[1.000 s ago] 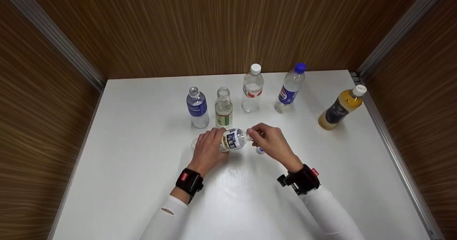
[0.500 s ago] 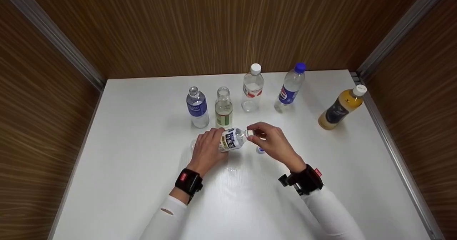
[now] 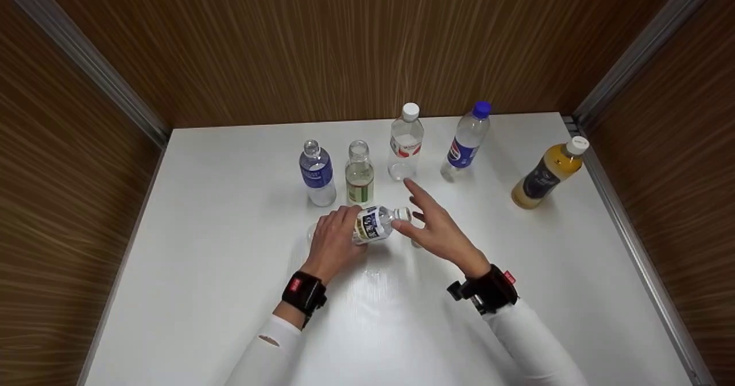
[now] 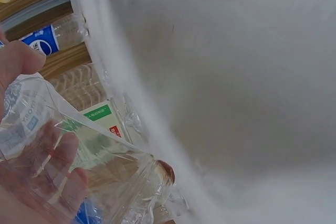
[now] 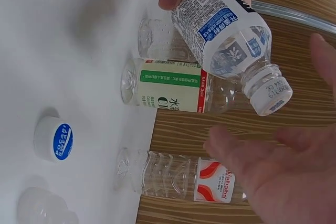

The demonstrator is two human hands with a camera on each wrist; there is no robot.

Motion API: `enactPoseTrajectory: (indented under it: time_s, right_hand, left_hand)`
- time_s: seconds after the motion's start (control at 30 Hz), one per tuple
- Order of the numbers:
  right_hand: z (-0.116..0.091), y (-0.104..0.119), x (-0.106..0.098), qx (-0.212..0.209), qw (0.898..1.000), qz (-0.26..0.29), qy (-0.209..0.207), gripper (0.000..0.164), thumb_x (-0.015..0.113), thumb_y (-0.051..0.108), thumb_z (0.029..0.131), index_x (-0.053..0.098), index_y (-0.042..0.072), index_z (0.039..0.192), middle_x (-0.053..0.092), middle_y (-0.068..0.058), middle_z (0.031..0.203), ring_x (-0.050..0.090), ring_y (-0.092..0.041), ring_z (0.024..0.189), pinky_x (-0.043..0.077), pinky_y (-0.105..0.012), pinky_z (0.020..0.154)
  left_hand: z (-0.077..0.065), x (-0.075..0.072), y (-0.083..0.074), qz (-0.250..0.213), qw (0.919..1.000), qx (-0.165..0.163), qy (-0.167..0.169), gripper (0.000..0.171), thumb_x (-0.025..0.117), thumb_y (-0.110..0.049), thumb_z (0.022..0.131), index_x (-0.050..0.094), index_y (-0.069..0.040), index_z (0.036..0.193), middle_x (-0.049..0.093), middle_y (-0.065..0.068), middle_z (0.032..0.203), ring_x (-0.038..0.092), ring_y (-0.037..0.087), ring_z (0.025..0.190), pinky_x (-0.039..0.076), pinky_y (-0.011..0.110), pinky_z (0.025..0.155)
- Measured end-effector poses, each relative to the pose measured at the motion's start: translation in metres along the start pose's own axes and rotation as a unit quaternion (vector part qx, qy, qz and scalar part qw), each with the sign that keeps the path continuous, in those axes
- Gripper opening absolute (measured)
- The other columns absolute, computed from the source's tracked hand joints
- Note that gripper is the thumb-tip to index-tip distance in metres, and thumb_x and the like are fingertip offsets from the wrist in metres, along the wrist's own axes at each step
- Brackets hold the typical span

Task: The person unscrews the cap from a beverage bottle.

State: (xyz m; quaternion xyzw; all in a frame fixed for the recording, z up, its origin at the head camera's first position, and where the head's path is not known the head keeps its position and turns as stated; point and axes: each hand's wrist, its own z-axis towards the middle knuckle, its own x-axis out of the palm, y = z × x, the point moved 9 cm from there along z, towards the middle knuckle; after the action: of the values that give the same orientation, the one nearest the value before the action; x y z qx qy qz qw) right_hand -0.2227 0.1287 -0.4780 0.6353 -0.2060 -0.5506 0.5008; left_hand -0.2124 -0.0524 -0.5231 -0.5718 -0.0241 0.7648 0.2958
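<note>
- Over the table (image 3: 229, 231), on the near side of the green-labelled bottle (image 3: 360, 182), we have the white-labelled bottle (image 3: 370, 224) tilted well over, neck to our right; whether its base touches the surface, we cannot tell;
- our left hand (image 3: 333, 241) grips it round the body, fingers and thumb wrapped about the plastic;
- our right hand (image 3: 439, 234) holds nothing, its fingers spread wide just beside the white cap (image 5: 270, 98), which sits on the neck;
- we judge the bottle light, since we make out no liquid behind its clear walls; thin and springy, it probably dents under a hard squeeze and slips a little where it is smooth, yet is hardly fragile;
- we do best to hold it round the label, firm without crushing; the cap looks stiff, best pinched round its side with thumb and fingertips.
</note>
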Motion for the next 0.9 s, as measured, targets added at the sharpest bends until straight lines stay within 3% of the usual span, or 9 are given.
enactPoseTrajectory:
  time_s: [0.07, 0.17, 0.27, 0.37, 0.43, 0.53, 0.7, 0.9]
  right_hand:
    - [0.001, -0.002, -0.001, 0.014, 1.000, -0.017, -0.006, 0.085, 0.068, 0.033, 0.101, 0.018, 0.007, 0.165, 0.019, -0.015, 0.171, 0.033, -0.040, 0.150, 0.045, -0.058, 0.108]
    - [0.001, -0.004, -0.003, 0.030, 0.999, -0.030, -0.017, 0.080, 0.060, 0.036, 0.105, 0.017, 0.005, 0.165, 0.018, -0.017, 0.170, 0.036, -0.043, 0.148, 0.047, -0.059, 0.105]
    - [0.001, -0.008, -0.005, 0.053, 0.997, -0.040, -0.032, 0.073, 0.056, 0.040, 0.107, 0.028, 0.001, 0.161, 0.036, -0.022, 0.162, 0.057, -0.042, 0.131, 0.053, -0.053, 0.099]
    - [0.000, -0.012, -0.005, 0.075, 0.995, -0.046, -0.042, 0.064, 0.055, 0.041, 0.107, 0.043, -0.002, 0.153, 0.062, -0.021, 0.138, 0.073, -0.034, 0.103, 0.059, -0.045, 0.085]
    - [0.000, -0.014, -0.006, 0.084, 0.994, -0.047, -0.045, 0.057, 0.057, 0.042, 0.106, 0.054, -0.001, 0.144, 0.072, -0.016, 0.118, 0.075, -0.026, 0.085, 0.060, -0.040, 0.073]
    - [-0.001, -0.013, -0.006, 0.079, 0.995, -0.039, -0.050, 0.044, 0.064, 0.039, 0.103, 0.068, 0.001, 0.125, 0.076, -0.009, 0.096, 0.072, -0.018, 0.069, 0.057, -0.033, 0.061]
    - [-0.001, -0.010, -0.007, 0.058, 0.996, -0.037, -0.059, 0.030, 0.071, 0.032, 0.099, 0.075, 0.004, 0.107, 0.075, -0.003, 0.084, 0.069, -0.012, 0.066, 0.054, -0.026, 0.056]
    - [0.000, -0.005, -0.008, 0.036, 0.996, -0.050, -0.061, 0.027, 0.075, 0.023, 0.096, 0.074, 0.002, 0.113, 0.074, -0.001, 0.088, 0.071, -0.015, 0.077, 0.056, -0.028, 0.065]
  left_hand:
    - [0.000, -0.001, -0.001, 0.002, 1.0000, 0.003, -0.005, 0.067, 0.090, -0.019, 0.069, 0.058, -0.008, 0.127, 0.065, 0.010, 0.110, 0.064, 0.028, 0.093, 0.052, 0.046, 0.086]
    - [0.000, -0.001, -0.001, 0.001, 1.0000, 0.001, -0.005, 0.069, 0.092, -0.020, 0.068, 0.058, -0.008, 0.127, 0.065, 0.010, 0.109, 0.064, 0.028, 0.094, 0.052, 0.046, 0.086]
    - [0.000, 0.000, 0.000, -0.007, 1.0000, -0.001, 0.000, 0.073, 0.096, -0.023, 0.067, 0.058, -0.007, 0.127, 0.065, 0.010, 0.109, 0.064, 0.029, 0.095, 0.051, 0.047, 0.087]
    - [0.001, 0.000, 0.000, -0.015, 0.9999, -0.003, 0.004, 0.077, 0.098, -0.025, 0.065, 0.057, -0.007, 0.128, 0.065, 0.010, 0.110, 0.063, 0.029, 0.097, 0.051, 0.047, 0.089]
    - [0.000, 0.000, 0.000, -0.012, 0.9999, -0.004, 0.006, 0.075, 0.097, -0.025, 0.066, 0.058, -0.008, 0.128, 0.065, 0.010, 0.111, 0.063, 0.028, 0.097, 0.051, 0.046, 0.090]
    - [0.000, 0.000, 0.001, -0.007, 1.0000, -0.003, 0.004, 0.072, 0.095, -0.024, 0.067, 0.058, -0.008, 0.128, 0.065, 0.009, 0.111, 0.063, 0.028, 0.097, 0.051, 0.045, 0.090]
    - [0.000, 0.001, 0.001, -0.003, 1.0000, -0.003, 0.004, 0.072, 0.094, -0.023, 0.067, 0.058, -0.009, 0.129, 0.065, 0.009, 0.112, 0.064, 0.027, 0.097, 0.051, 0.045, 0.090]
    - [-0.001, 0.001, 0.002, -0.006, 0.9999, -0.006, 0.007, 0.072, 0.094, -0.022, 0.068, 0.058, -0.009, 0.129, 0.065, 0.009, 0.113, 0.064, 0.027, 0.098, 0.051, 0.046, 0.091]
